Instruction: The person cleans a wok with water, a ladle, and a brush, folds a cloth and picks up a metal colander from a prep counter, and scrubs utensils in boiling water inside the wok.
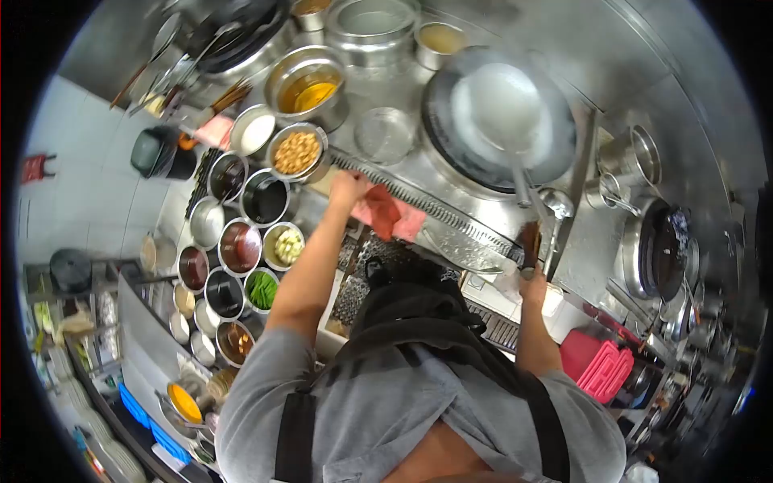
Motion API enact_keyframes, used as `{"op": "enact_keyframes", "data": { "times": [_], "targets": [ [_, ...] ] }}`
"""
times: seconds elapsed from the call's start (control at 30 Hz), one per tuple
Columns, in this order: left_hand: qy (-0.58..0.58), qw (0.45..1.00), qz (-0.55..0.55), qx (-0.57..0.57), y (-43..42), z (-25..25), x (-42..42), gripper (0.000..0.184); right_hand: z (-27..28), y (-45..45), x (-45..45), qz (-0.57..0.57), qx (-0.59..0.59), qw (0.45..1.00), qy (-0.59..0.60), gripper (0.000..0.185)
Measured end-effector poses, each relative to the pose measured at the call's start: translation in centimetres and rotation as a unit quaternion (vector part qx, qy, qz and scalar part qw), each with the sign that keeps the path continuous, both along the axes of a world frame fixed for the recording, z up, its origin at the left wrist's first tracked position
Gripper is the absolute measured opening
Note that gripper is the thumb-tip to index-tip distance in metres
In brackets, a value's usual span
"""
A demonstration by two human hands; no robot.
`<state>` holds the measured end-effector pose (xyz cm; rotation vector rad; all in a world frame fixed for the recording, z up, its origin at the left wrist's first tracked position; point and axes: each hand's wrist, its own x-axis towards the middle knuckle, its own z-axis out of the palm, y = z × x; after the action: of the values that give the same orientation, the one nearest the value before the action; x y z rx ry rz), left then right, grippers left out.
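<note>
My left hand [349, 189] is closed at the front edge of the steel stove, with a red cloth [382, 211] hanging from its fingers. Under that cloth lies a pink cloth [411, 224]. On the right, my right hand [531, 285] grips a brown wok brush [530, 241], bristles pointing away from me. Beyond the brush stands a large wok [560, 141]. A blurred, pale round shape fills much of it, and a handle [520, 183] extends toward me. Beside the brush rests a metal ladle [555, 205].
Several ingredient pots stand left, including peanuts [296, 152], chopped green vegetables [262, 288] and dark sauce [266, 197]. Behind them is a pot of yellow liquid [310, 92]. A slotted drain [435, 209] crosses the stove front. A pink basket [605, 370] sits at right.
</note>
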<state>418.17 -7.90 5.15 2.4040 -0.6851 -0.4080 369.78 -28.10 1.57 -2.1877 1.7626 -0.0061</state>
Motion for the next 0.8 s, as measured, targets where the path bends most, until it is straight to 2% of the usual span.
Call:
{"op": "enact_keyframes", "data": {
  "times": [0.03, 0.07, 0.13, 0.2, 0.23, 0.33, 0.4, 0.43, 0.5, 0.53, 0.57, 0.63, 0.67, 0.73, 0.8],
  "targets": [
    [-0.052, 0.989, -0.059, 0.126, -3.0, -2.4, 2.6, 0.033, 0.0, 0.4, 0.1, -0.023, 0.016, 1.0, -0.004, 0.059],
    [-0.107, 0.956, -0.114, 0.25, -5.0, -5.1, 4.9, 0.034, 0.7, 0.9, 0.6, -0.034, 0.008, 0.999, -0.011, 0.06],
    [-0.052, 0.957, -0.064, 0.279, -7.7, -7.5, 7.1, 0.035, 1.0, 1.1, 0.3, -0.037, 0.023, 0.998, -0.035, 0.063],
    [-0.04, 0.934, -0.082, 0.347, -9.2, -8.3, 8.0, 0.035, 2.1, 1.2, 0.3, -0.041, 0.049, 0.997, -0.05, 0.064],
    [0.035, 0.949, 0.068, 0.304, -9.8, -11.6, 9.4, 0.038, 2.2, 1.3, 0.0, -0.05, 0.054, 0.996, -0.048, 0.064],
    [0.093, 0.941, 0.058, 0.321, -10.6, -9.7, 9.1, 0.043, 2.6, 1.0, -0.5, -0.015, 0.073, 0.995, -0.066, 0.066],
    [0.104, 0.942, 0.174, 0.268, -11.0, -7.7, 8.0, 0.041, 2.9, 0.8, -0.4, -0.008, 0.069, 0.996, -0.06, 0.066],
    [0.1, 0.941, 0.178, 0.271, -11.3, -7.5, 8.3, 0.041, 3.0, 0.9, -0.3, 0.001, 0.064, 0.997, -0.05, 0.066],
    [0.219, 0.923, 0.263, 0.174, -10.9, -7.4, 8.5, 0.038, 2.9, 0.6, -0.2, 0.006, 0.067, 0.997, -0.044, 0.066],
    [0.162, 0.934, 0.249, 0.199, -10.8, -7.9, 8.9, 0.036, 2.8, 0.4, -0.4, 0.007, 0.074, 0.996, -0.054, 0.066],
    [0.162, 0.93, 0.257, 0.206, -10.5, -8.3, 9.2, 0.036, 2.8, 0.4, -0.6, 0.008, 0.081, 0.995, -0.064, 0.066],
    [0.027, 0.959, 0.214, 0.184, -10.2, -8.6, 9.7, 0.037, 2.7, 0.1, -0.7, 0.021, 0.086, 0.993, -0.075, 0.065],
    [0.024, 0.958, 0.218, 0.187, -10.4, -6.5, 9.0, 0.037, 2.6, 0.1, -0.9, 0.024, 0.083, 0.993, -0.076, 0.064],
    [0.117, 0.968, 0.194, 0.105, -11.4, -2.5, 7.6, 0.037, 3.2, 0.1, -0.6, 0.017, 0.083, 0.993, -0.079, 0.064],
    [0.13, 0.964, 0.214, 0.092, -11.9, -2.3, 7.4, 0.037, 2.9, 0.0, -0.8, 0.02, 0.083, 0.993, -0.085, 0.063]
  ]
}}
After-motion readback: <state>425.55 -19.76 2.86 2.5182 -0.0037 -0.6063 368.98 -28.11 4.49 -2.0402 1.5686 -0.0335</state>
